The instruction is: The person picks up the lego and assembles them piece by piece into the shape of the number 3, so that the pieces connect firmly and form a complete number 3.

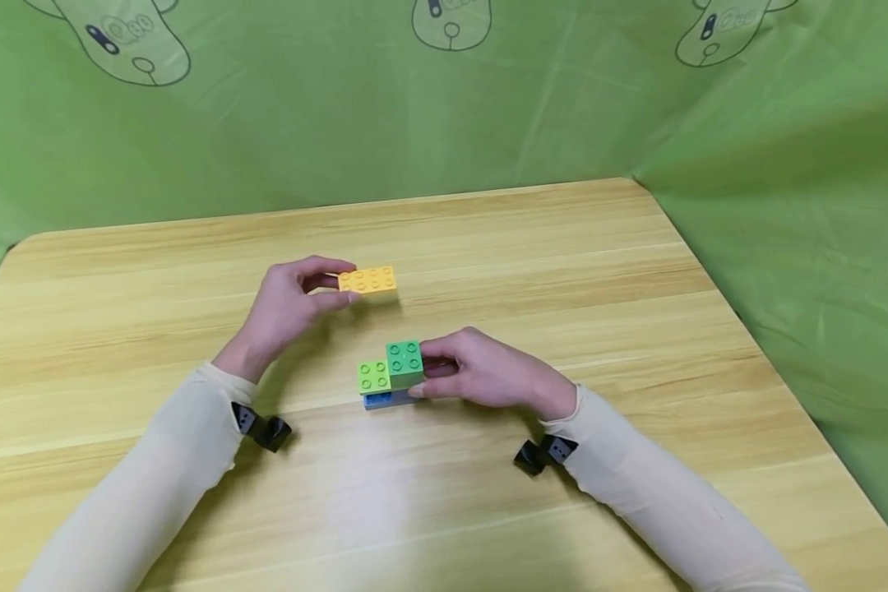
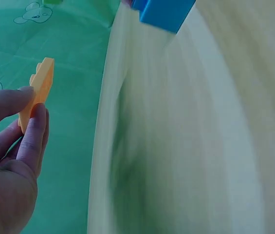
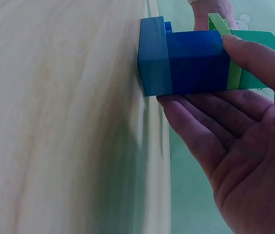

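Note:
My left hand (image 1: 284, 304) pinches one end of a flat orange-yellow building brick (image 1: 370, 280) between thumb and fingers, studs facing up, above the table. In the left wrist view the thin brick (image 2: 41, 90) shows edge-on. My right hand (image 1: 492, 367) grips a small stack of bricks from its right side. The stack has a green block (image 1: 404, 362) on top, a thin lime plate (image 1: 373, 376) under it, then a dark blue block (image 3: 198, 61) and a lighter blue brick (image 3: 154, 58) at the bottom. Part of the stack is hidden by my fingers.
A wood-grain table (image 1: 488, 501) lies beneath both hands. Green cloth (image 1: 326, 123) with printed animal faces hangs behind it and along the right side. A small black camera (image 1: 262, 426) is strapped at the left wrist, another black camera (image 1: 546, 454) at the right.

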A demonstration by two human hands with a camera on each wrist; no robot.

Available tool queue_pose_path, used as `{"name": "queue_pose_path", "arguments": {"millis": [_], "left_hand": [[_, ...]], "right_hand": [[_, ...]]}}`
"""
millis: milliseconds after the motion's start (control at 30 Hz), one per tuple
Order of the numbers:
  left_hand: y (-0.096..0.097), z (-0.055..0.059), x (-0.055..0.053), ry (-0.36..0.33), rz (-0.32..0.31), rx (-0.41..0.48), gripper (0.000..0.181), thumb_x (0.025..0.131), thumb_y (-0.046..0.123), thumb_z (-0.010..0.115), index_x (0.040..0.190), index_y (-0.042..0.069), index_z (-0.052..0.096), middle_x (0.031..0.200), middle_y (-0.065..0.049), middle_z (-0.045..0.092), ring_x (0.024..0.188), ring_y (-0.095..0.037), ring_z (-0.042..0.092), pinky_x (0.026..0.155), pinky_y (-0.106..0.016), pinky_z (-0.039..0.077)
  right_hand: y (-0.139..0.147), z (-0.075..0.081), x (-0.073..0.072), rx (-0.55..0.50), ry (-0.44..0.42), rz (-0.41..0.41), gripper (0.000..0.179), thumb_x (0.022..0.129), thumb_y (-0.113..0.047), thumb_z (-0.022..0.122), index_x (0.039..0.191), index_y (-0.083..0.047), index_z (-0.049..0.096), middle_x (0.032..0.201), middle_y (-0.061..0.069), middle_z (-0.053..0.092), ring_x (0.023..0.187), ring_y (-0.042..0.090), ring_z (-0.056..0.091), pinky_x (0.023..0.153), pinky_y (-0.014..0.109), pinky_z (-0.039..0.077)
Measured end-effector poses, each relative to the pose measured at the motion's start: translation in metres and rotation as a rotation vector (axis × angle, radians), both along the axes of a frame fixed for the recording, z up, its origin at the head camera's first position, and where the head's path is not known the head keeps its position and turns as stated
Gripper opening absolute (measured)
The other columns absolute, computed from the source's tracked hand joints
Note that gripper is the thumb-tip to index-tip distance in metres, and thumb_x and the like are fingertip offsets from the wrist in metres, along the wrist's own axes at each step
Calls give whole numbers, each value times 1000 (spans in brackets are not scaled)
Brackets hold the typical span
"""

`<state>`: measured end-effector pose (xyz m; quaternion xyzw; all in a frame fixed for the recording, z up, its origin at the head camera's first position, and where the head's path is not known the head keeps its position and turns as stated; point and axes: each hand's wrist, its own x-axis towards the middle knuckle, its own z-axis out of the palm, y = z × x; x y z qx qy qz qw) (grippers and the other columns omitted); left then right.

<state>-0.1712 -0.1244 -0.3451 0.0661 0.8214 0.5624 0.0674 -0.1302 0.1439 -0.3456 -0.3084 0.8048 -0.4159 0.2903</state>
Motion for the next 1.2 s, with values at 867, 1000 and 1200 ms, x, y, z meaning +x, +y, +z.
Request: {"name": "queue_pose_path", "arguments": {"millis": [867,1000,1200], "left_hand": [[-7,16,27,85,53,86,38,83,12,81,118,5,70,118,-6,65,102,-17,59,78,-19,52],[-8,18,32,90,55,97,37,83,10,80,118,5,70,115,-6,65,101,-18,59,76,-20,53],[-11,24,42,91,36,113,37,85,9,78,120,4,68,116,-8,64,102,-19,60,78,-20,53]], "right_hand": [[0,0,0,-38,-26,-2,30,92,-20,72,118,-7,67,112,-2,69,104,8,65,88,23,52],[0,0,0,-41,-22,-2,28,92,-20,72,116,-7,67,111,-2,70,103,9,65,88,23,53],[0,0,1,-38,-25,-6,25,92,-19,72,114,-8,68,110,-3,70,103,8,65,88,23,53]]}}
